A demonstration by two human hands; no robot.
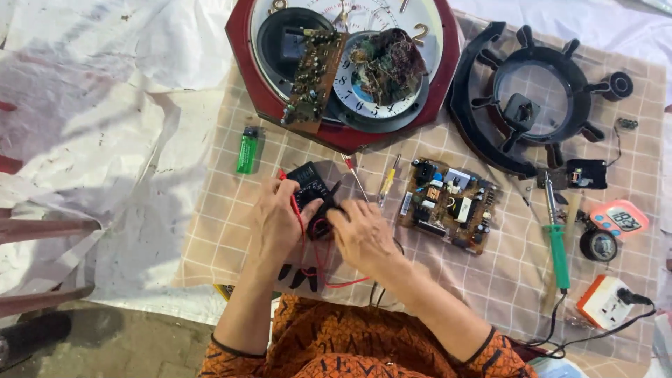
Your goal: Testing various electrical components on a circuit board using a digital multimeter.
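Left side: bare white sheet [105, 105], open passage.
Near left hand [276, 224]: only the green lighter [247, 150], apart on the cloth [224, 231].
Ahead of hands: red clock [343, 66] blocks the far edge; two screwdrivers [371, 182] lie just beyond the meter [311, 192].
Right of right hand [364, 234]: circuit board [448, 204] close by.
Far right: crowded with soldering iron [558, 241], black frame [539, 91], socket [605, 302].
Near edge: red leads [329, 276] cross between the wrists.
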